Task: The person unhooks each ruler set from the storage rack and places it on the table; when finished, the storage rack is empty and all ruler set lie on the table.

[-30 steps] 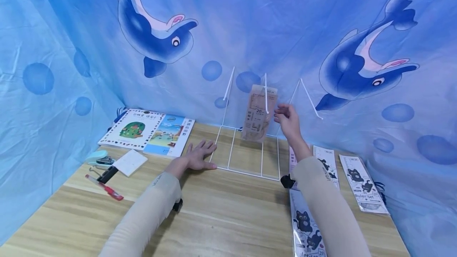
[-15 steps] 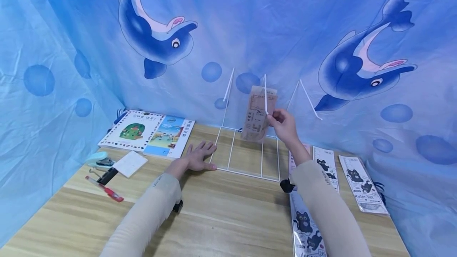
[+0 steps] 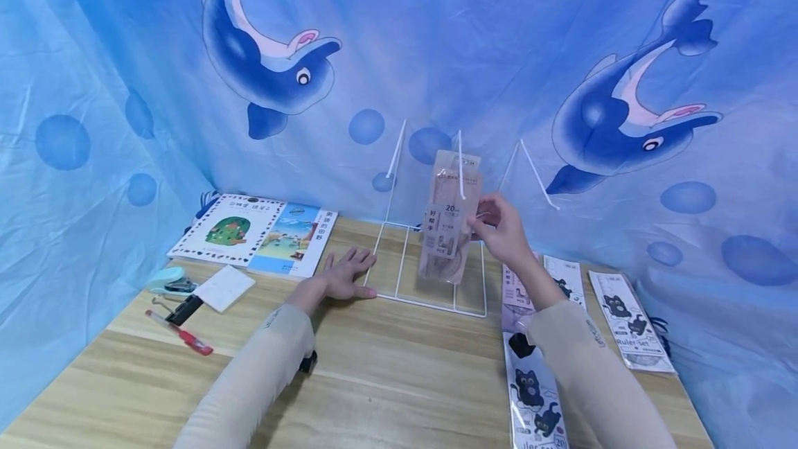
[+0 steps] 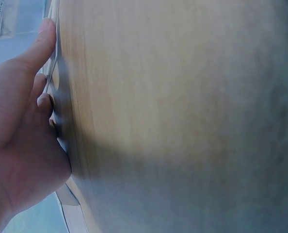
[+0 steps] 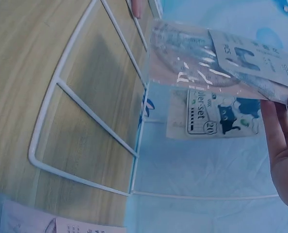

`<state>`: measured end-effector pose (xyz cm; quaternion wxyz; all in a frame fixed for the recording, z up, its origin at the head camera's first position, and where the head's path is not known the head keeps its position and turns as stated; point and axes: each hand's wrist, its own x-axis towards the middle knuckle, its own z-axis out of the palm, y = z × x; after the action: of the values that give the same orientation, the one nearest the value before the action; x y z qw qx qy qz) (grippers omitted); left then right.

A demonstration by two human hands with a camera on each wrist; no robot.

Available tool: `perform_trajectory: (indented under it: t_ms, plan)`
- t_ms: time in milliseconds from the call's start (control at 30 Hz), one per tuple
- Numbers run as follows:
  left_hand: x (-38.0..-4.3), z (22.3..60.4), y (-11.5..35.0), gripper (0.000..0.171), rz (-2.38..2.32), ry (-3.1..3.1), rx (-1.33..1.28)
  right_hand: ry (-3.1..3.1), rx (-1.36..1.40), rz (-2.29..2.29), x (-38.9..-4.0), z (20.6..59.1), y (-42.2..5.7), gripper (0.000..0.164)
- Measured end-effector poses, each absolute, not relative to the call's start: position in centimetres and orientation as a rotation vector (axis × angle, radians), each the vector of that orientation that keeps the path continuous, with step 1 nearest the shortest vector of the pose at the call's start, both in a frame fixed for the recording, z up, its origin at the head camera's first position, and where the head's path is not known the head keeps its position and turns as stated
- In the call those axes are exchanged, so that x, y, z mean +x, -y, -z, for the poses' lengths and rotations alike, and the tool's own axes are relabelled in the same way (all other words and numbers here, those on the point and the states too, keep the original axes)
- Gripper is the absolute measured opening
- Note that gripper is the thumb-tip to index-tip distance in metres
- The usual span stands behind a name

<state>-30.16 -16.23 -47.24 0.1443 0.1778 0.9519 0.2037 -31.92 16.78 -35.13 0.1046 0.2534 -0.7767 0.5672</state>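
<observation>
A white wire rack stands at the back of the table, with three prongs sticking out from its upright part. On the middle prong hangs a clear-packaged ruler set, its lower end swung out from the rack. My right hand pinches this pack at its right edge, thumb in front. Behind it, the right wrist view shows another ruler set with black cats, hanging further back. My left hand lies with fingers extended at the left side of the rack's base, thumb at the front corner.
Several more ruler sets lie on the table at right, some under my right forearm. At left are two booklets, a white square pad, a stapler, a black binder clip and a red pen.
My right hand has come in from the right, taken the hanging ruler set by its right edge and swung its lower end forward. My left hand has stayed at the rack's base.
</observation>
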Motion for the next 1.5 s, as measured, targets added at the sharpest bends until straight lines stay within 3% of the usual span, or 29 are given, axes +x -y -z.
perform_trajectory:
  t_ms: [433, 867, 1133, 1333, 1500]
  plan:
    - [-30.0, 47.2, 16.5, 0.086, -0.581, -2.744, 0.509, 2.399, 0.82, -1.663, -27.7, 35.6, -18.2, 0.028]
    - [-30.0, 47.4, 16.6, 0.086, -0.578, -2.747, 0.5, 2.469, 0.957, -1.598, -23.7, 33.4, -20.1, 0.028]
    - [-30.1, 47.5, 16.3, 0.086, -0.587, -2.749, 0.501, 2.751, 1.164, -1.657, -23.9, 32.6, -27.4, 0.024]
    - [-30.3, 47.5, 16.3, 0.086, -0.573, -2.764, 0.499, 3.035, 1.095, -1.728, -24.1, 34.1, -33.6, 0.022]
    - [-30.5, 47.3, 16.3, 0.087, -0.557, -2.768, 0.496, 3.14, 1.102, -1.974, -24.0, 36.0, -37.7, 0.038]
